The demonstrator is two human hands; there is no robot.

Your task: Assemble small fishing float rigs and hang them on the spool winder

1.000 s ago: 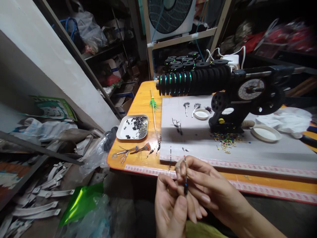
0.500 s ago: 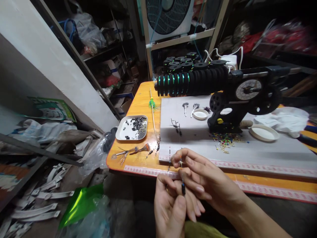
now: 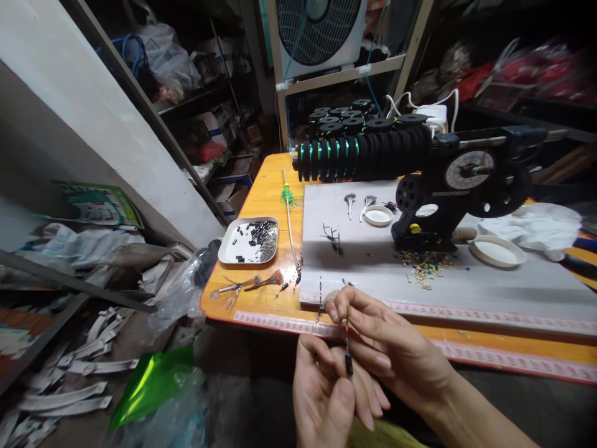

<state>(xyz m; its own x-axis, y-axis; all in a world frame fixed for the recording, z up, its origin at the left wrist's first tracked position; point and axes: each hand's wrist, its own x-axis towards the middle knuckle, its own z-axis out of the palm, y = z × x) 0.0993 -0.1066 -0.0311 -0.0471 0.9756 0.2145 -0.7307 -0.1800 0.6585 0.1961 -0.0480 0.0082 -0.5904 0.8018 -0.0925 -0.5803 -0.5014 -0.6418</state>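
Observation:
A thin beaded strand (image 3: 347, 333) with orange parts and a black tube (image 3: 349, 366) at its lower end is stretched between my hands. My left hand (image 3: 324, 395) is low in the middle, palm up, its thumb pressed against the tube's bottom end. Just above and to the right, my right hand (image 3: 396, 348) pinches the upper part of the strand between thumb and index finger. Its other fingers curl over the left fingers. A second thin dark strand (image 3: 320, 292) rises beside my fingertips at the board's front edge.
Left on the orange table (image 3: 268, 177) is a white tray (image 3: 225, 252) of black tubes and small metal pieces. A black machine with a ridged roller (image 3: 382, 152) stands on the grey board (image 3: 364, 274). Colored beads (image 3: 424, 264) lie below it. Measuring tape (image 3: 275, 322) runs along the front edge.
Both hands have shifted slightly right and down. The orange part of the strand now shows below the right fingertips, and its upper end leans left above them.

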